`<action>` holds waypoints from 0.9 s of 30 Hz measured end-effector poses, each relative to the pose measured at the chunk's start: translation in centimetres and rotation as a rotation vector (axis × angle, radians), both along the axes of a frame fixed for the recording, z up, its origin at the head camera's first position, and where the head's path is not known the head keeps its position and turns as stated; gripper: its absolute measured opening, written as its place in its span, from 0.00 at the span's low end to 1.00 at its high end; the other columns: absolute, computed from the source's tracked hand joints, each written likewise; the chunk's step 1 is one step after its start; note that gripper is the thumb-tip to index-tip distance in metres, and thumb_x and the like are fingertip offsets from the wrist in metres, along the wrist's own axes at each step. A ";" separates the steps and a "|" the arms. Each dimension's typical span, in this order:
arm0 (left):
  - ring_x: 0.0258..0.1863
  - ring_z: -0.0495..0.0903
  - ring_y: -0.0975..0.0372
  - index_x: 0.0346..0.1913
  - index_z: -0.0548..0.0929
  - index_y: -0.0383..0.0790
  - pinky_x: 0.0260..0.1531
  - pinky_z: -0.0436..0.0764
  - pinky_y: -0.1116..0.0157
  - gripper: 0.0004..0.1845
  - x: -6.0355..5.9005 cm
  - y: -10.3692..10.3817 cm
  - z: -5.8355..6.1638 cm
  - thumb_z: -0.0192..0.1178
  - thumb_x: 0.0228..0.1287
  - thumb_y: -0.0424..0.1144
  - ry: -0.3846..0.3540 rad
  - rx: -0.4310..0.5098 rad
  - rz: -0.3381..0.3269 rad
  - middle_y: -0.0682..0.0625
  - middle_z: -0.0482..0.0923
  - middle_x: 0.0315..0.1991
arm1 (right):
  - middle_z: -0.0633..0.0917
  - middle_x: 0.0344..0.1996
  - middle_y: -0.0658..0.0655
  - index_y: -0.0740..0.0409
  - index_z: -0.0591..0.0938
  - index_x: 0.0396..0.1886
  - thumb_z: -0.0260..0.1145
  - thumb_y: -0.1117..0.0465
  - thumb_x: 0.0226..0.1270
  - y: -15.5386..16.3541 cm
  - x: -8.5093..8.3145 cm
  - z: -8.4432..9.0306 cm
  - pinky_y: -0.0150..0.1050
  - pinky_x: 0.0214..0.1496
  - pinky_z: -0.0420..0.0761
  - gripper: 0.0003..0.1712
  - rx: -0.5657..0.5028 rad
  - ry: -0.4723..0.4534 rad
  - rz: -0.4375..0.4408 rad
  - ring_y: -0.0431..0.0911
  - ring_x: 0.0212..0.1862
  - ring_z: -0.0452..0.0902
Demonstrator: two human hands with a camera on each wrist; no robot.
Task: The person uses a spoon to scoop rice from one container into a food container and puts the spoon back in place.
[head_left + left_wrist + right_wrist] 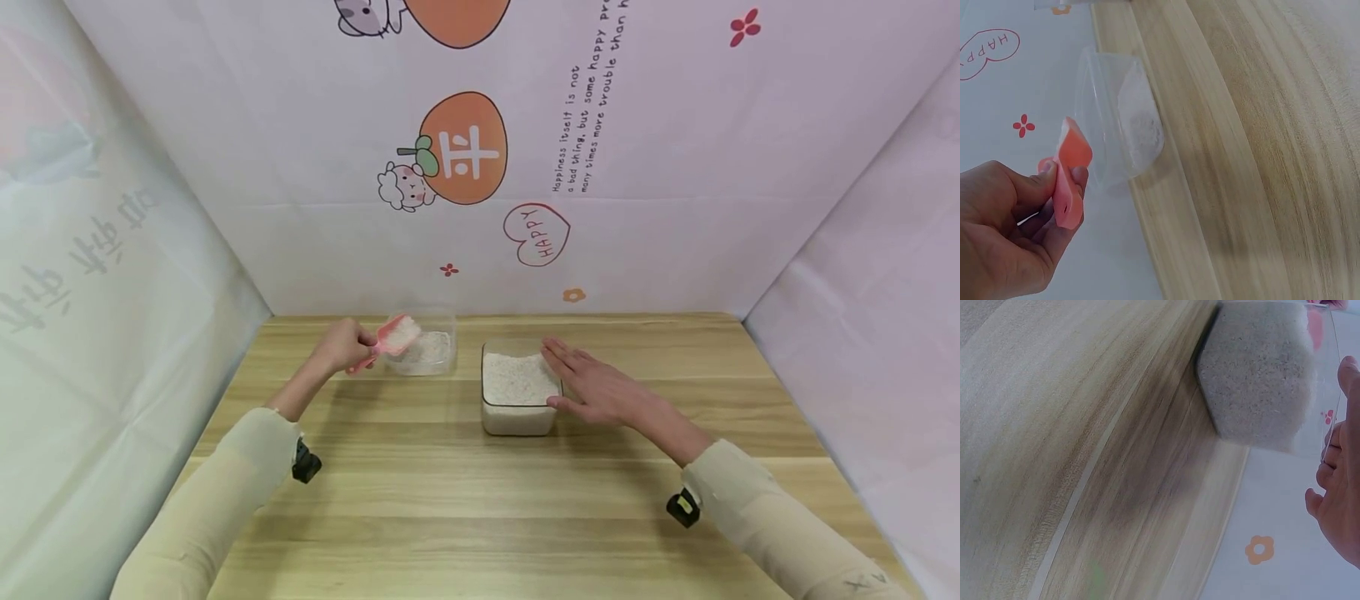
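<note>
My left hand [347,344] pinches the handle of a pink scoop [1067,199] between thumb and fingers. White, rice-like grains [402,332] lie in the scoop's bowl, which is over the near left side of a small clear plastic box [453,346]. A shallow layer of the same grains [1141,119] covers part of that box's bottom. To the right stands a larger clear container [517,423] with a dark rim, filled high with grains [1260,369]. My right hand [600,390] rests at its right rim with fingers extended.
Both containers stand on a wood-grain table [450,500], near its back edge. Behind it rises a white printed backdrop [645,233], with white sheets [885,275] on both sides. The larger container stands a short gap to the right of the small box.
</note>
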State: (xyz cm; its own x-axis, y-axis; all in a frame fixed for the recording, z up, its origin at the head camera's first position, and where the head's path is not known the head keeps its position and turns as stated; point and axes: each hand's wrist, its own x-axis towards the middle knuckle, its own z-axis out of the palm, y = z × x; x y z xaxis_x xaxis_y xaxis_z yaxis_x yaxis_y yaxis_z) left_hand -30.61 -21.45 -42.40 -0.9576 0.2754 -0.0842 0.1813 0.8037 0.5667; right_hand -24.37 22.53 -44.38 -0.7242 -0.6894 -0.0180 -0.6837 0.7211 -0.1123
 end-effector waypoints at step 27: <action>0.18 0.55 0.64 0.11 0.68 0.45 0.20 0.55 0.67 0.19 -0.2 1.6 -0.6 0.58 0.54 0.26 0.236 -0.251 0.027 0.57 0.57 0.12 | 0.48 0.80 0.65 0.67 0.49 0.79 0.50 0.39 0.77 0.1 0.2 0.0 0.56 0.77 0.56 0.47 -0.023 0.012 0.006 0.58 0.80 0.46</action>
